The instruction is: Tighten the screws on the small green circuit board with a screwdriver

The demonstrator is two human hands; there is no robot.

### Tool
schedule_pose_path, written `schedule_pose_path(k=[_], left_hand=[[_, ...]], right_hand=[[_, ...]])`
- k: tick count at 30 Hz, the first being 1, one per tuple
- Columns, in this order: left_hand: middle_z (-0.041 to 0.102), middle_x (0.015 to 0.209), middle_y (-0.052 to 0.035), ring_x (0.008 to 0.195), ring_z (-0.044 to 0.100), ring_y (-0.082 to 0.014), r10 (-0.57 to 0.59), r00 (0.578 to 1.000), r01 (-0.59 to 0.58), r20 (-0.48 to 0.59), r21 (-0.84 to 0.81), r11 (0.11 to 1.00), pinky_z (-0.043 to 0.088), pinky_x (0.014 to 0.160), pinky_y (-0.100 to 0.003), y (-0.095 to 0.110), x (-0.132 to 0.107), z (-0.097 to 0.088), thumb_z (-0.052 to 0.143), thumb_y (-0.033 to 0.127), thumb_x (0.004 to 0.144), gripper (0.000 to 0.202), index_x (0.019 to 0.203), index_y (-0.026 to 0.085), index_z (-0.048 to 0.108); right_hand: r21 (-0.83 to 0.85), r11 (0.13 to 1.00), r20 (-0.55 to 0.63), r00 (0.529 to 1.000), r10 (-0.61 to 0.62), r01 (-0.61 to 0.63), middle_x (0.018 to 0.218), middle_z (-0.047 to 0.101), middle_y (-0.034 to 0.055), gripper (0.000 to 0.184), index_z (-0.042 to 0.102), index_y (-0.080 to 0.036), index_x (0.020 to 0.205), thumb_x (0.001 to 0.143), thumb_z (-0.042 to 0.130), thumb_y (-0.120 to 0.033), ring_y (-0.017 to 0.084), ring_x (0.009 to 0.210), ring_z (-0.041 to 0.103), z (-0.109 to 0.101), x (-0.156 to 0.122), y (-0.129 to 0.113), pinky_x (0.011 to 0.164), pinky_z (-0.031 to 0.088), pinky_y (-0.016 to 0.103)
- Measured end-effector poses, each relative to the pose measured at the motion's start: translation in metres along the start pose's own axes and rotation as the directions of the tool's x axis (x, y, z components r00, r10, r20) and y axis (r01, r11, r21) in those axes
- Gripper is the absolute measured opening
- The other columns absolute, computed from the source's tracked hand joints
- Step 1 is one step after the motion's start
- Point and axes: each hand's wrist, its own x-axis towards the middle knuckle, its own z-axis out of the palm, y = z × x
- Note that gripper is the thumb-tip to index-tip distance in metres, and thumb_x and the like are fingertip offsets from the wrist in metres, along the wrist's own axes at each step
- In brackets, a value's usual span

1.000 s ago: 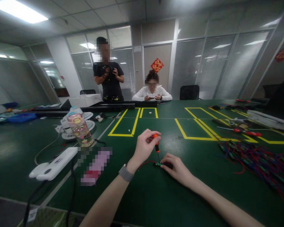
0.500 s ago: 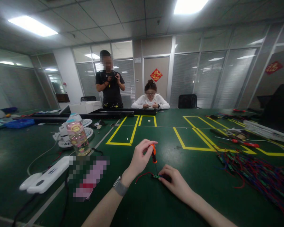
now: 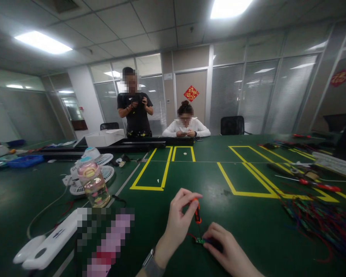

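My left hand [image 3: 182, 215] grips the top of an orange and black screwdriver [image 3: 197, 214] between thumb and fingers. The shaft points down, its tip at a small green circuit board [image 3: 200, 241]. Whether the tip sits in a screw is too small to see. With fingers closed, my right hand [image 3: 223, 246] pinches the right end of the board and steadies it on the green table. A red wire [image 3: 191, 234] comes off the board's left side, and darker wires run under my right hand, mostly hidden.
At right lies a tangled heap of wired boards [image 3: 314, 231], beyond it a red-handled screwdriver [image 3: 320, 184]. A drink bottle [image 3: 93, 184], fans [image 3: 105, 175] and a white device [image 3: 50, 244] stand at left. Yellow tape [image 3: 147, 188] marks the table. Two people are across it.
The view has tilted up, so the table, hands and board sit lower in the picture. My left hand still holds the screwdriver upright on the board; my right hand keeps its pinch.
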Motion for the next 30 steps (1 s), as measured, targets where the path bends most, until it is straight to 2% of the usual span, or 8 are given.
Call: schedule_pose_path(k=[3, 7, 10, 18, 30], left_hand=[[0.06, 0.094, -0.0061, 0.087, 0.06, -0.0184, -0.027, 0.999, 0.026, -0.033, -0.023, 0.999, 0.048, 0.075, -0.026, -0.003, -0.001, -0.001, 0.053, 0.032, 0.094, 0.022, 0.1, 0.021, 0.071], [0.062, 0.104, -0.0077, 0.097, 0.06, -0.0205, -0.055, 0.998, 0.053, -0.013, -0.083, 0.995, 0.048, 0.085, -0.03, -0.003, 0.0, -0.004, 0.046, 0.032, 0.097, 0.028, 0.106, 0.02, 0.069], [0.064, 0.106, -0.0081, 0.098, 0.061, -0.0209, -0.071, 0.997, 0.071, 0.003, -0.134, 0.988, 0.049, 0.086, -0.032, -0.002, 0.001, -0.006, 0.042, 0.031, 0.098, 0.03, 0.11, 0.02, 0.067], [0.065, 0.101, -0.0084, 0.093, 0.063, -0.0195, 0.046, 0.998, -0.045, 0.032, -0.044, 0.998, 0.05, 0.082, -0.031, 0.002, 0.001, -0.004, 0.044, 0.032, 0.098, 0.03, 0.112, 0.019, 0.067], [0.063, 0.103, -0.0075, 0.096, 0.061, -0.0189, 0.12, 0.987, -0.122, 0.108, 0.012, 0.992, 0.051, 0.084, -0.031, 0.015, 0.0, -0.002, 0.044, 0.026, 0.097, 0.026, 0.114, 0.019, 0.063]], right_hand=[[-0.012, 1.0, 0.017, 1.0, 0.015, -0.015, 0.09, 0.063, 0.0064, 0.015, 0.067, -0.02, 0.083, 0.086, 0.053, -0.02, 0.02, 0.084, 0.062, 0.0, 0.002, -0.001, 0.074, 0.048, 0.026], [-0.021, 1.0, 0.019, 1.0, -0.004, 0.005, 0.089, 0.063, 0.0059, 0.016, 0.068, -0.023, 0.085, 0.086, 0.052, -0.024, 0.021, 0.084, 0.062, -0.002, 0.002, -0.002, 0.075, 0.048, 0.026], [-0.032, 0.999, 0.016, 0.999, -0.037, 0.037, 0.089, 0.064, 0.0063, 0.016, 0.068, -0.022, 0.085, 0.085, 0.052, -0.024, 0.021, 0.084, 0.062, -0.002, 0.003, 0.0, 0.075, 0.048, 0.027], [-0.038, 0.999, -0.035, 0.999, -0.028, 0.027, 0.089, 0.063, 0.0049, 0.013, 0.067, -0.02, 0.082, 0.085, 0.054, -0.019, 0.019, 0.082, 0.061, -0.001, 0.0, -0.001, 0.074, 0.048, 0.027], [-0.077, 0.997, -0.052, 0.998, -0.03, 0.026, 0.088, 0.062, 0.0036, 0.011, 0.07, -0.017, 0.085, 0.082, 0.061, -0.011, 0.016, 0.078, 0.059, -0.007, -0.001, -0.007, 0.071, 0.046, 0.025]])
